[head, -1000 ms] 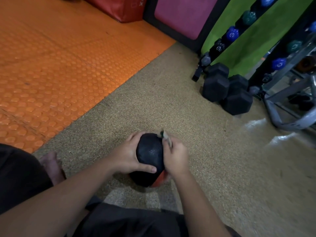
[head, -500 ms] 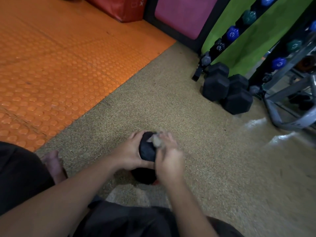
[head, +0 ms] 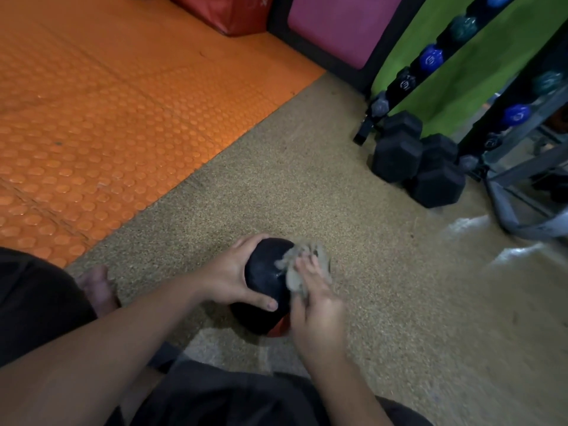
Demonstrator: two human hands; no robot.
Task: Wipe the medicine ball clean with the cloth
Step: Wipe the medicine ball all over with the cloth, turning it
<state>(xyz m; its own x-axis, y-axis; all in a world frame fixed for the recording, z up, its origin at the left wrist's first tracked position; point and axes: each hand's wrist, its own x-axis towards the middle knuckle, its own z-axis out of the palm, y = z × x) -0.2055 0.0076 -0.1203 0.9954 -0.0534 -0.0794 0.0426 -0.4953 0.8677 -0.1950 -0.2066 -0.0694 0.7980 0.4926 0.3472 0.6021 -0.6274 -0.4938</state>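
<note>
Here we hold the medicine ball (head: 264,272) on the floor (head: 307,179) just ahead of our knees. Left hand (head: 229,275) cups its left flank; right hand (head: 313,290) presses the cloth (head: 295,265) flat on the upper right face, nearer the unwiped side.

orange mat (head: 101,112) | black dumbbells (head: 418,164) | rack (head: 408,81), weights possibly dumbbells

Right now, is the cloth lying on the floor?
No, the right hand presses the cloth against the medicine ball.
</note>
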